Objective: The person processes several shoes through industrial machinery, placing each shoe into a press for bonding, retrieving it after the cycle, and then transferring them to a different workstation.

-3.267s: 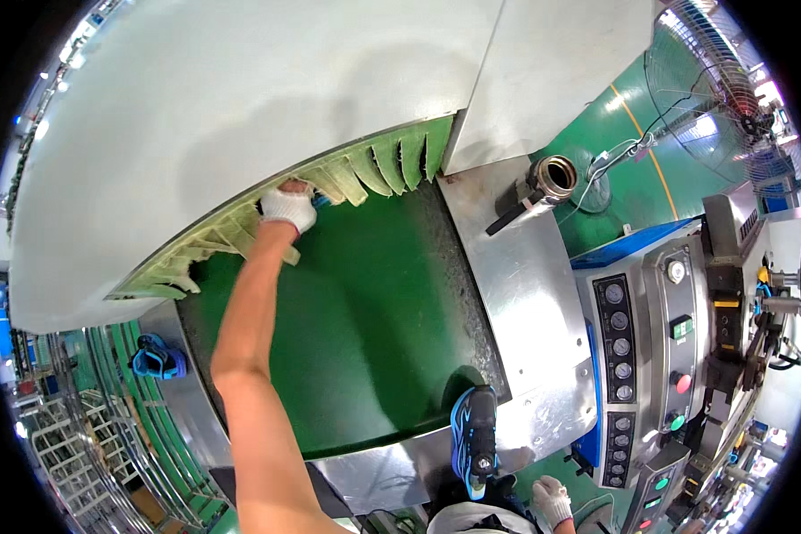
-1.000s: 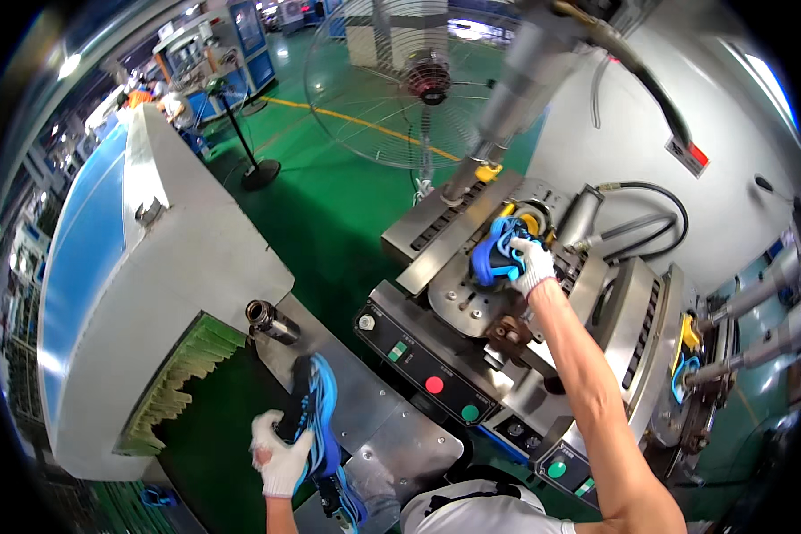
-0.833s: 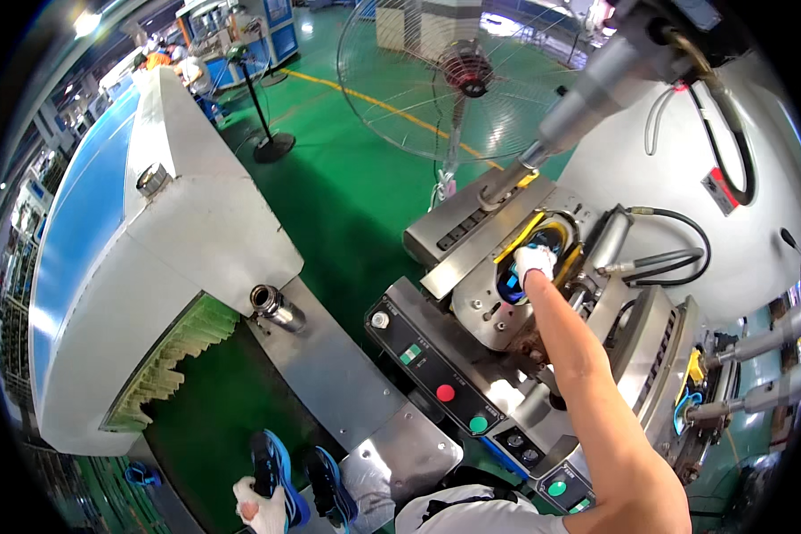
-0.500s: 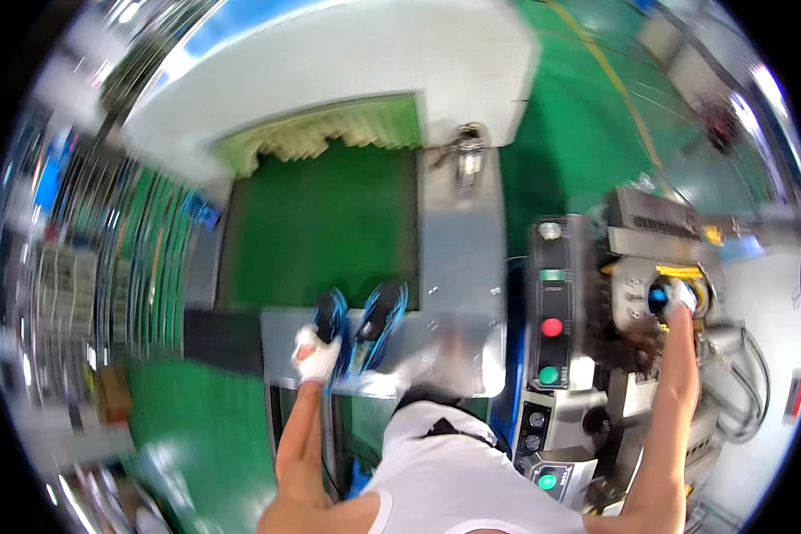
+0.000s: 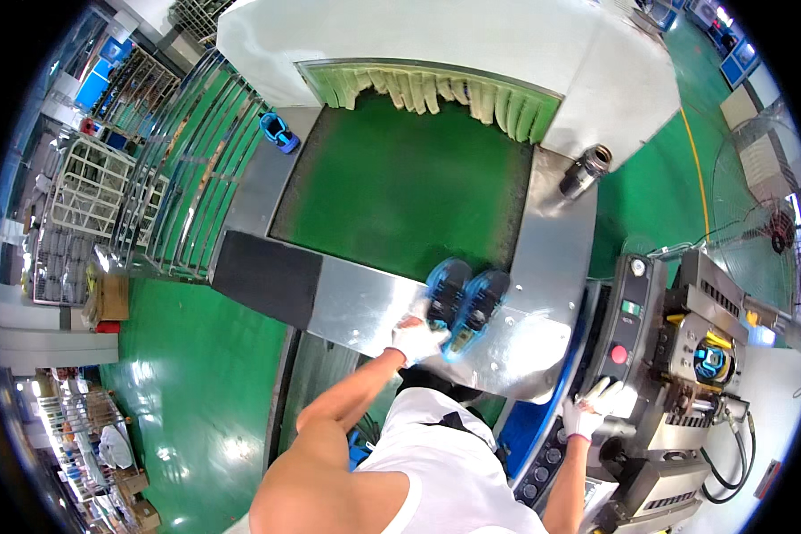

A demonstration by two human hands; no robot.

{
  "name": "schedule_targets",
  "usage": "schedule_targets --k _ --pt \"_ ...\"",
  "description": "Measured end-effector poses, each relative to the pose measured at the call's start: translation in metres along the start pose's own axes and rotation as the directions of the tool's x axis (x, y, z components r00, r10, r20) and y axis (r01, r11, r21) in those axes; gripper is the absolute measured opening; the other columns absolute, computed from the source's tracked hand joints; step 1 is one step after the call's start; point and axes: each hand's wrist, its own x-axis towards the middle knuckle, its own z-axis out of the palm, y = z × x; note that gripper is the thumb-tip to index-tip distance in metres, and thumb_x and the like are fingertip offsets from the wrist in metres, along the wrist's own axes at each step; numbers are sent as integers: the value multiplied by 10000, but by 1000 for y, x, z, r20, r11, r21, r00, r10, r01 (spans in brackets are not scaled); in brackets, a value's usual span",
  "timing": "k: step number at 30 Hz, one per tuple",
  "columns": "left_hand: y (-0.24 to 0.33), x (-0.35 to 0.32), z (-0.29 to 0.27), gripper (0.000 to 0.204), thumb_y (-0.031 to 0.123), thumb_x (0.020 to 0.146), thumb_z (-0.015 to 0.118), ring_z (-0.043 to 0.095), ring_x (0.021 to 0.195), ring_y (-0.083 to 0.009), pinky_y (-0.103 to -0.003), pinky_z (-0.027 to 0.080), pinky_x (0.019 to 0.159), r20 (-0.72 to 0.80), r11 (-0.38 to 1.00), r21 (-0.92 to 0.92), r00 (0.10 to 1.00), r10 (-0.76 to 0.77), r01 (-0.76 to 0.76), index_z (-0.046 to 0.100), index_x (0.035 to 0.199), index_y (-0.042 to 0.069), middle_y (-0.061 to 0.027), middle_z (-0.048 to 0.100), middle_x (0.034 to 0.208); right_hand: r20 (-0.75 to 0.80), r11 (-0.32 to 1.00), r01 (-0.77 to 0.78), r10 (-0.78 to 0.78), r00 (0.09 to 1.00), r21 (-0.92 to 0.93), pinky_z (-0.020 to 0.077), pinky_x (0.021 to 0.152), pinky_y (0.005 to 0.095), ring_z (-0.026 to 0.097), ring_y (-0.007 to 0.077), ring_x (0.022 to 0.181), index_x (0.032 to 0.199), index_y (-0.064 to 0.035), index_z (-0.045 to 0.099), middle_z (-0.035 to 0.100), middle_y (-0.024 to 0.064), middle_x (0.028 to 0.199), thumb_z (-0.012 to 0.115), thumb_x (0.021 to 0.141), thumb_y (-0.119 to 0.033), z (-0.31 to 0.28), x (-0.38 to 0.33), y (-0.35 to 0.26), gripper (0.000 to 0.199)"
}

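A pair of dark shoes with bright blue trim lies side by side across the near edge of the green belt, slightly blurred: the left shoe [image 5: 447,289] and the right shoe [image 5: 482,305]. My left hand [image 5: 418,342], in a white glove, is closed at the near end of the left shoe, its fingertips partly hidden. My right hand [image 5: 594,408], also gloved, lies with fingers stretched over the lower part of a dark control panel [image 5: 607,343], just below its red button [image 5: 618,354]. Further right, a blue shoe [image 5: 710,361] sits within the machine [image 5: 681,343].
The belt [image 5: 400,191] runs under a fringed curtain [image 5: 436,89] into a white housing [image 5: 436,31]. A metal flask [image 5: 585,172] stands on the right-hand metal rim; one blue shoe [image 5: 279,133] rests at the far left rim. A tubular rack [image 5: 200,169] stands left, black hoses [image 5: 730,467] hang right.
My right hand has left the shoe in the machine and come back to the control panel. The view has turned. My left hand stays by the pair, which sits further right along the belt's edge.
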Motion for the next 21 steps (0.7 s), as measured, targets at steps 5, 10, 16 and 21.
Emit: schedule_targets --k 5,10,16,21 --pt "-6 30 -5 899 557 824 704 474 1369 -414 -468 368 1155 278 891 129 878 390 -436 409 1502 45 -279 477 1469 66 975 -108 97 993 195 201 1245 453 205 429 1529 1580 40 247 197 303 1640 706 830 -403 -14 1 -14 985" --pt "41 135 -128 512 391 949 598 515 1335 -387 -456 413 1126 296 773 50 748 594 -633 600 1321 39 -206 560 1417 195 760 -223 128 972 611 301 1198 398 356 375 1470 1549 52 311 341 300 1579 709 905 -369 -12 -29 -105 866" --pt "41 426 -301 463 214 956 605 560 1245 -402 -491 458 1048 -543 748 320 534 648 -581 524 1381 49 -209 582 1343 294 748 -314 166 941 584 336 1177 424 412 389 1433 1502 74 377 413 298 1533 669 959 -317 -24 -17 -266 730" --pt "107 565 -473 721 563 991 416 464 1357 -462 -504 324 1170 -419 823 530 779 466 -206 505 1445 11 -335 429 1505 73 774 -271 281 957 573 392 1126 425 513 377 1329 1476 54 408 504 262 1449 698 906 -202 13 -11 -284 689"
